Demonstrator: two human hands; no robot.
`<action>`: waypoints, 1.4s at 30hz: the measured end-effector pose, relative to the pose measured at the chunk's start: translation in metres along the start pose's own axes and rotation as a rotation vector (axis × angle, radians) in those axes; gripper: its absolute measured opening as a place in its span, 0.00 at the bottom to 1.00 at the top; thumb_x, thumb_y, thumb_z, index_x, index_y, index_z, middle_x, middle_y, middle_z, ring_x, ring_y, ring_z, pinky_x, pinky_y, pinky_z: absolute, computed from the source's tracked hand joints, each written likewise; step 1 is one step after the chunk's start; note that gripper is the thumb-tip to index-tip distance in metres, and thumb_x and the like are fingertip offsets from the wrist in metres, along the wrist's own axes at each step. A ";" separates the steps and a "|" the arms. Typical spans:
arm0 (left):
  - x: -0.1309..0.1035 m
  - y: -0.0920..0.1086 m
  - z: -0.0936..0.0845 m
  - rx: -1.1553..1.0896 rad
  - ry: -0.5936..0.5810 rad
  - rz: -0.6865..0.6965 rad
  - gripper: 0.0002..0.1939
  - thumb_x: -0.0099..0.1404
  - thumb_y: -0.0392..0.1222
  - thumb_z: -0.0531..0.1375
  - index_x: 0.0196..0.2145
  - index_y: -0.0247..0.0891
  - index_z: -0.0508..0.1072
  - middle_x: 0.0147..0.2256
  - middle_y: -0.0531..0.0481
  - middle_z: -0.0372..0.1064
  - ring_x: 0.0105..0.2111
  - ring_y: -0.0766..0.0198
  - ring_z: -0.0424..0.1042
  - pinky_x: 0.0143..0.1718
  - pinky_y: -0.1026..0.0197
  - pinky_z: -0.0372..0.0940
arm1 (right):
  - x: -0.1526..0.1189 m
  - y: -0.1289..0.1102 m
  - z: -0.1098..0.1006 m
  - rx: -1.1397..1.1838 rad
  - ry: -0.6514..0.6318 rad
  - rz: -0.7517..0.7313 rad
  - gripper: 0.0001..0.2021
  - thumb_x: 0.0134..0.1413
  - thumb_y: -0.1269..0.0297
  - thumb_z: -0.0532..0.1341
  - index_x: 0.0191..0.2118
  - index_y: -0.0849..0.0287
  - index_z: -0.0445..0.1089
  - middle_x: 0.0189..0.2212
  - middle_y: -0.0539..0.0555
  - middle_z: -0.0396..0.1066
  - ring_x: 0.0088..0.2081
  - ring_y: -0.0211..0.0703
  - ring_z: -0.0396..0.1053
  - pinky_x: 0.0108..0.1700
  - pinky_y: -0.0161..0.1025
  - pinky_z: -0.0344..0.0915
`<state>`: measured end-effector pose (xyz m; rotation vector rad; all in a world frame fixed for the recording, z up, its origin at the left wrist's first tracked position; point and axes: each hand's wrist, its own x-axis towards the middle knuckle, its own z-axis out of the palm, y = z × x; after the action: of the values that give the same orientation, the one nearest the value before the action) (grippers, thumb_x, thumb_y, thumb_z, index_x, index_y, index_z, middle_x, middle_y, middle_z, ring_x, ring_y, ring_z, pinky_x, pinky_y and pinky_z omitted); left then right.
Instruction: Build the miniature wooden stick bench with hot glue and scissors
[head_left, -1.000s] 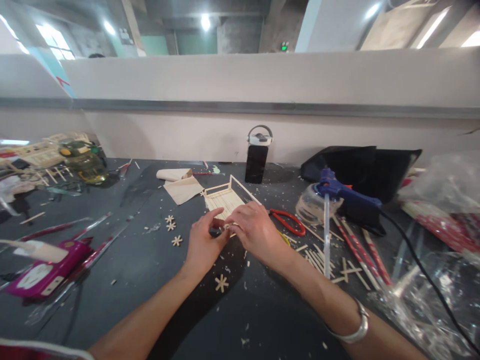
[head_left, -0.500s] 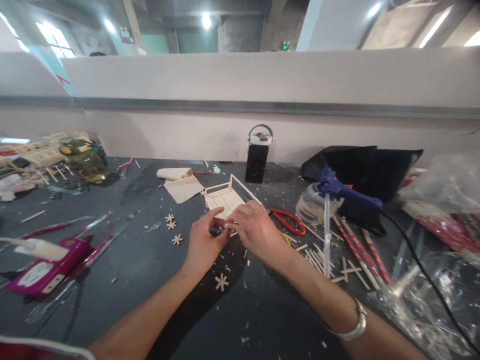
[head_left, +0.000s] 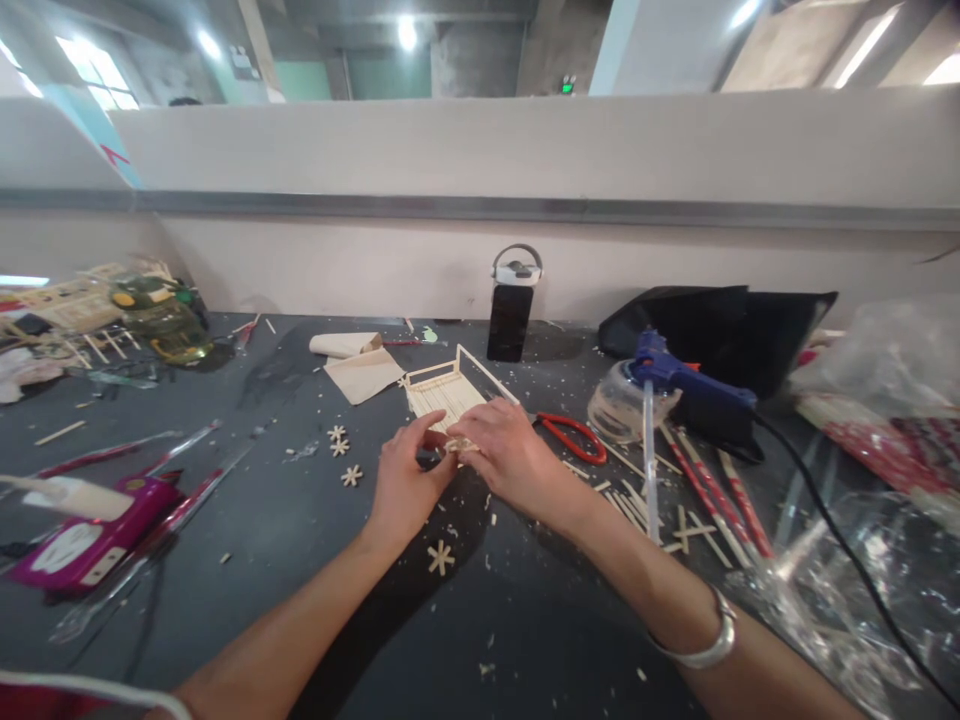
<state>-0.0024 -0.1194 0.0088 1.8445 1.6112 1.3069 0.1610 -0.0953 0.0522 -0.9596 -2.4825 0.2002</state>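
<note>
My left hand and my right hand meet over the near end of a model of thin wooden sticks. The model has a slatted floor and a low railing, and lies on the dark table. Between my fingertips is a small pale wooden piece, pinched by both hands. Its shape is mostly covered by the fingers, and whether it touches the model I cannot tell. Nearer to me lies a star-shaped piece of crossed sticks. To the left sit several smaller wooden stars.
Red-handled pliers, cut sticks and a blue glue gun on a clear container are at right, its black cord trailing. A black bottle stands behind the model. Brown paper and a magenta power strip are at left.
The view has shifted slightly. My hands keep nearly the same place, and more of the small wooden piece shows between the fingertips.
</note>
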 end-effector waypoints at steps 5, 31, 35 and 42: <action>0.000 0.000 0.001 -0.006 -0.007 -0.002 0.21 0.56 0.36 0.63 0.49 0.40 0.71 0.34 0.50 0.75 0.35 0.60 0.72 0.41 0.54 0.65 | 0.001 0.000 0.001 0.029 0.025 0.007 0.09 0.64 0.71 0.55 0.42 0.57 0.73 0.38 0.56 0.73 0.42 0.46 0.66 0.45 0.44 0.57; 0.001 0.010 -0.003 0.039 -0.022 -0.030 0.21 0.57 0.37 0.63 0.49 0.38 0.71 0.34 0.48 0.78 0.33 0.60 0.74 0.40 0.55 0.66 | 0.004 -0.003 -0.001 -0.062 -0.033 0.043 0.09 0.59 0.77 0.55 0.37 0.61 0.72 0.36 0.56 0.73 0.40 0.46 0.64 0.43 0.42 0.57; 0.001 0.007 -0.001 0.044 -0.007 -0.004 0.21 0.56 0.36 0.63 0.49 0.39 0.71 0.34 0.49 0.77 0.33 0.60 0.73 0.40 0.55 0.65 | 0.004 -0.003 -0.001 -0.065 -0.038 0.050 0.08 0.59 0.77 0.56 0.37 0.62 0.72 0.35 0.56 0.73 0.40 0.46 0.65 0.44 0.42 0.58; 0.000 0.006 -0.001 0.034 -0.032 0.015 0.23 0.55 0.34 0.62 0.50 0.41 0.70 0.35 0.50 0.75 0.36 0.60 0.70 0.43 0.53 0.63 | 0.003 -0.011 -0.012 0.027 0.097 0.023 0.10 0.60 0.72 0.57 0.47 0.63 0.70 0.44 0.59 0.74 0.47 0.48 0.67 0.51 0.46 0.60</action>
<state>-0.0004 -0.1210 0.0139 1.8917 1.6162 1.2574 0.1579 -0.1019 0.0673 -0.9637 -2.3763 0.1893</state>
